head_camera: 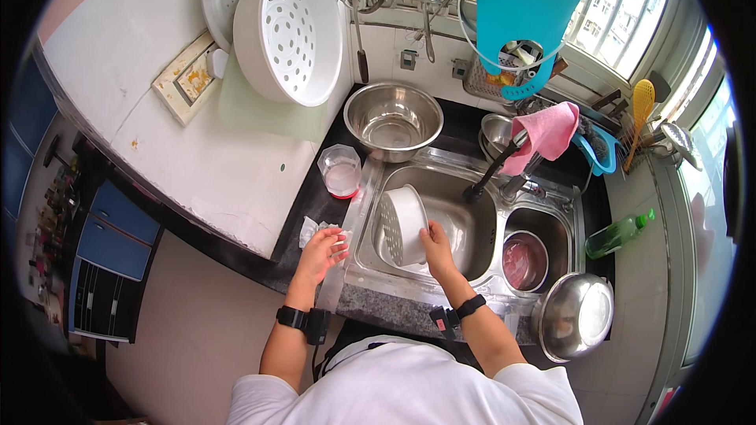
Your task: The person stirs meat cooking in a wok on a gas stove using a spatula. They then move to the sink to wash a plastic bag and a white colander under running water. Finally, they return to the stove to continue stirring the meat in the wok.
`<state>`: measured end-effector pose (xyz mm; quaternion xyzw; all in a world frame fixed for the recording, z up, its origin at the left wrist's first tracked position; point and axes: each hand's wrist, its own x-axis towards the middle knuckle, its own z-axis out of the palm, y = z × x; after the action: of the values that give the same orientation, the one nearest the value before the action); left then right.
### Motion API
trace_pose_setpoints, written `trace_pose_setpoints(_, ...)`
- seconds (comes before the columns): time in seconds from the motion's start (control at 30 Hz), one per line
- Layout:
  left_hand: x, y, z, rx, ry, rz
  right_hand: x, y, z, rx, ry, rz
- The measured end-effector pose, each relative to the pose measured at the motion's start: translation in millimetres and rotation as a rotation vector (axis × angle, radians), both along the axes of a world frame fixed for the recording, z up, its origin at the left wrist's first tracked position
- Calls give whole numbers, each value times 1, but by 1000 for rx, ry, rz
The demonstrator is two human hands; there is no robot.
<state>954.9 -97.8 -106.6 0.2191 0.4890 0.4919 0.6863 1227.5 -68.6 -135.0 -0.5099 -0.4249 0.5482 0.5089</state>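
Observation:
My right hand grips the rim of a small white perforated steamer basket, tilted on its side over the large basin of the stainless steel sink. The basket's holed base faces left. My left hand hovers by the sink's left edge, fingers apart and holding nothing. Just behind it lies a crumpled white tissue or cloth on the dark counter; whether the fingertips touch it is hard to tell. A clear faceted plastic container with a red rim at its bottom stands farther back.
A steel bowl stands behind the sink. A pink cloth hangs on the faucet. The small basin holds a pot with reddish contents. At right are an overturned bowl and green bottle. A teal bib hangs above.

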Motion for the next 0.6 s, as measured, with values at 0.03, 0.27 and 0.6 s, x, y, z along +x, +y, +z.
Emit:
trace_pose_setpoints(0.03,-2,0,-1,3,1,12,2,-3,5,41,-27,21)
trace_pose_setpoints(0.27,-10,2,17,36,80,81,-4,-27,124,301,-2,53)
trace_pose_setpoints(0.6,13,-1,15,64,44,10,-122,81,253,1131,-180,-117)
